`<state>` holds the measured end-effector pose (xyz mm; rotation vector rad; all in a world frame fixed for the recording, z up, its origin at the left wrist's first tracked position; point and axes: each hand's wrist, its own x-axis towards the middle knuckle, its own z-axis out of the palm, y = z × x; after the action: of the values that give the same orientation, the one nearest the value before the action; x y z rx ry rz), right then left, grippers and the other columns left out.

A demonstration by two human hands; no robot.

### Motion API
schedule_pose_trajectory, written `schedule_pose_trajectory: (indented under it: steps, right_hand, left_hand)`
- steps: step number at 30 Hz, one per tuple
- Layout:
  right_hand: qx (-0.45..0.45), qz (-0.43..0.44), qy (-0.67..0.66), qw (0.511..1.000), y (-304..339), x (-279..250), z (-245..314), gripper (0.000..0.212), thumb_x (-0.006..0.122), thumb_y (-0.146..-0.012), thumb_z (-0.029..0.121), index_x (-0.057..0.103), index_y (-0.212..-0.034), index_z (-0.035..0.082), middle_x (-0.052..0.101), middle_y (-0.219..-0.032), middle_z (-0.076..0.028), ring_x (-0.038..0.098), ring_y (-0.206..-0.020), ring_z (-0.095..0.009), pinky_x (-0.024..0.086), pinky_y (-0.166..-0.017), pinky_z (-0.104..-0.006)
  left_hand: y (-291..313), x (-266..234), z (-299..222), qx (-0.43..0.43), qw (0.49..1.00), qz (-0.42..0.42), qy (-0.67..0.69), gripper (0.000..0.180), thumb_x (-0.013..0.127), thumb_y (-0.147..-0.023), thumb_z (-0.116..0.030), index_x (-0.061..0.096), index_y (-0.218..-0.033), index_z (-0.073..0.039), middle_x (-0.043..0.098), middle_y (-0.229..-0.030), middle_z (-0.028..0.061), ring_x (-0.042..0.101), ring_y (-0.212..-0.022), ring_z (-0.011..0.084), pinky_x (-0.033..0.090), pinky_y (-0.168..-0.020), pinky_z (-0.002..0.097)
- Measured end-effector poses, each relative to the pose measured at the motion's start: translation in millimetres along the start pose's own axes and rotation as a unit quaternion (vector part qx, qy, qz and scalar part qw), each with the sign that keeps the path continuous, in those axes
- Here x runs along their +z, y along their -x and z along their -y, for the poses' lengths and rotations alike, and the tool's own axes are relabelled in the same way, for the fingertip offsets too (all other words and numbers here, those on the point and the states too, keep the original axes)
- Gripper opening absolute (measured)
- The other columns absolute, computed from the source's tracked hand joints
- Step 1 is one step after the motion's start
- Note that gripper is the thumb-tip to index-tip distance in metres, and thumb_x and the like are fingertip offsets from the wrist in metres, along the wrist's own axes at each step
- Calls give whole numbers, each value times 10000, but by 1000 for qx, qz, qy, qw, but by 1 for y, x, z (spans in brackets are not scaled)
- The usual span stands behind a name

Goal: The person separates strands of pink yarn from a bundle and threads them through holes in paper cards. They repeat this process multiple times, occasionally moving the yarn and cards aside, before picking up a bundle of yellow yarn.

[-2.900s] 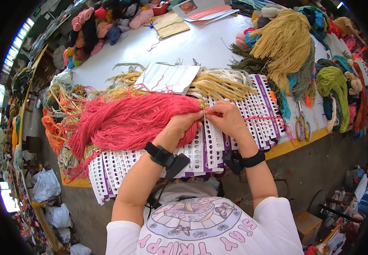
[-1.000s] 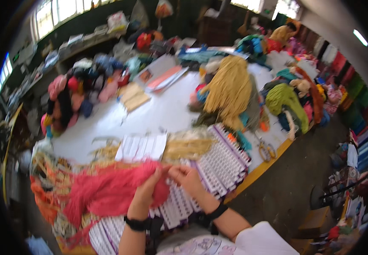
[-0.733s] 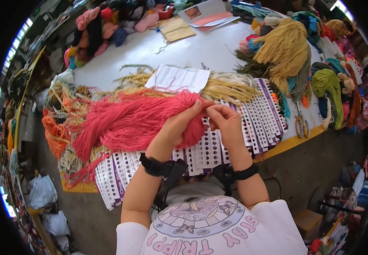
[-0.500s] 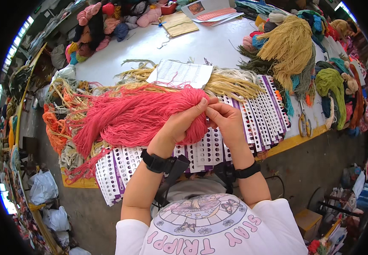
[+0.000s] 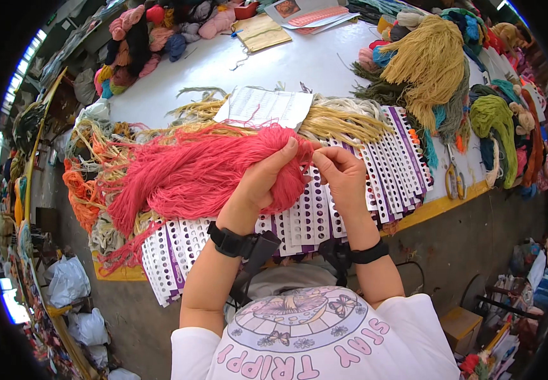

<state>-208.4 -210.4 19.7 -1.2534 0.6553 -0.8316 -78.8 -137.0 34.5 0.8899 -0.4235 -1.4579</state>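
Pink yarn bundle point(image 5: 185, 174): gathered into a rounded head at its right end, with loose strands fanning out to the left; the gathering looks done.
Left at the head: both hands are busy there, so I judge the fine handwork on it unfinished; whether any strand is knotted or threaded is too small to tell.
Punched white cards point(image 5: 296, 225): they lie side by side under and right of the bundle; whether any pink strand is fastened to them cannot be told.
Ochre strands point(image 5: 350, 125): lying on the far side of the cards, out of both hands.
Left hand point(image 5: 262, 180): wrapped round the near side of the bundle's head, thumb on top, holding it.
Right hand point(image 5: 342, 172): thumb and forefinger pinched narrow just right of the head; what sits between them is not clear.
Bundle to hands: in the left hand's grip, stretching away to its left, far left of the right hand's palm.
Scissors point(image 5: 455, 182): on the bench point(image 5: 223, 66), well to the right, untouched.
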Motion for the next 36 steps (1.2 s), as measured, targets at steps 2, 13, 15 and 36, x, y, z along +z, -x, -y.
schedule_pose_trajectory:
  steps: [2,13,15,36]
  right_hand:
    - [10,-3,3,1000,0,0,-2,115,590,-815,118,625,-851,14,551,-638,26,403,-494,-9,313,-436,-149]
    - [24,-27,-116,993,3,1,-12,185,561,-847,182,612,-900,12,484,-589,44,372,-482,-18,313,-428,-160]
    - [57,-25,-106,992,3,-1,-7,178,571,-839,172,616,-898,10,496,-601,38,397,-491,-24,330,-442,-163]
    - [-246,-222,-401,854,26,-380,65,108,480,-776,81,508,-739,-17,456,-580,-49,486,-578,-156,447,-812,-412]
  left_hand:
    - [-1,-1,1,2,1000,4,-4,386,422,-897,-327,506,-1117,-20,548,-1106,78,538,-975,158,484,-739,306]
    - [-1,-2,4,18,1000,-5,13,369,451,-888,-306,512,-1103,-12,557,-1085,103,532,-997,190,478,-767,326]
    - [0,2,4,16,999,-19,20,350,473,-879,-310,535,-1076,-27,577,-1034,82,548,-942,164,478,-739,303]
    - [59,-47,-105,373,863,133,314,197,548,-819,-94,488,-997,-35,497,-741,-19,432,-582,55,405,-680,250]
